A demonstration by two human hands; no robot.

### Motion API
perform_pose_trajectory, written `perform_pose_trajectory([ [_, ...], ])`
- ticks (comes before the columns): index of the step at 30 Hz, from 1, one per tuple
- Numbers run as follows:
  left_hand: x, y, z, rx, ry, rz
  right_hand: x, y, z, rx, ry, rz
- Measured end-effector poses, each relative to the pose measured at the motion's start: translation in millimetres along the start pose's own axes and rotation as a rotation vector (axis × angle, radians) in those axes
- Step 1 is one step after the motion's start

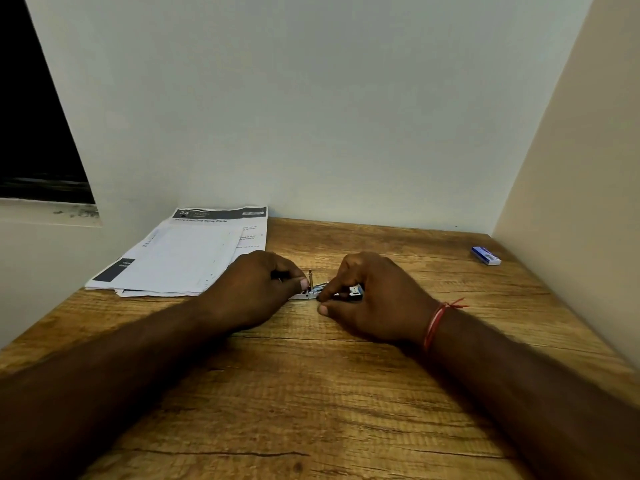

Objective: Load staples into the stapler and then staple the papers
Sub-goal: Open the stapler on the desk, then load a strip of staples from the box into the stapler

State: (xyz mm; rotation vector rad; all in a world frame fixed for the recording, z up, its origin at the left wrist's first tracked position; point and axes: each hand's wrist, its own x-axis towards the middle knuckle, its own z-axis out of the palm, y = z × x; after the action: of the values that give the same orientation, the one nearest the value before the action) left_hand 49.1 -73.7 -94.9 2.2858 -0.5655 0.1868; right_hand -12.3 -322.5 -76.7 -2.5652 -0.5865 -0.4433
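"34" on top paper's dark header, other print blurred

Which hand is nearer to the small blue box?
Right. The right hand is between the blue box and the left hand, which lies beside the papers.

Stapler open, flat; papers stacked behind-left.

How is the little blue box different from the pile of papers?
The blue box is small and blue; the papers are big, flat and white with dark printed bands. The box lies alone at the far right, while the papers sit far left beside the left hand. Both rest on the wooden table.
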Motion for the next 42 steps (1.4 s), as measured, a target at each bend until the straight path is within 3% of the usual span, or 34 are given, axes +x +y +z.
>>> perform_pose_trajectory([
  [8,2.2,-5.6,0.7,-0.018,-0.026,0.015,2.3,6.6,-9.3,0.044,0.05,0.043],
  [10,2.9,-7.1,1.6,-0.014,-0.027,0.022,8.4,27.6,-25.3,0.105,0.193,0.155],
  [13,3.2,-9.0,2.6,-0.028,-0.023,0.032,8.4,76.8,-52.7,-0.042,0.375,0.414],
  [18,2.4,-8.7,2.8,-0.041,-0.022,0.038,-18.2,147.9,-78.1,-0.2,0.412,0.821],
  [24,-0.2,-4.0,2.0,-0.05,-0.02,0.033,-25.9,161.6,-75.6,-0.216,0.448,0.953],
  [28,-1.1,-2.5,1.0,-0.078,-0.034,0.033,-29.2,163.1,-81.9,-0.194,0.58,1.01],
  [33,-2.5,-0.8,-4.8,-0.127,-0.041,0.046,-28.8,171.1,-88.4,-0.332,0.418,1.263],
  [42,-8.7,2.3,-11.6,-0.039,-0.121,0.093,-29.7,174.5,-93.1,-0.243,0.404,1.229],
])
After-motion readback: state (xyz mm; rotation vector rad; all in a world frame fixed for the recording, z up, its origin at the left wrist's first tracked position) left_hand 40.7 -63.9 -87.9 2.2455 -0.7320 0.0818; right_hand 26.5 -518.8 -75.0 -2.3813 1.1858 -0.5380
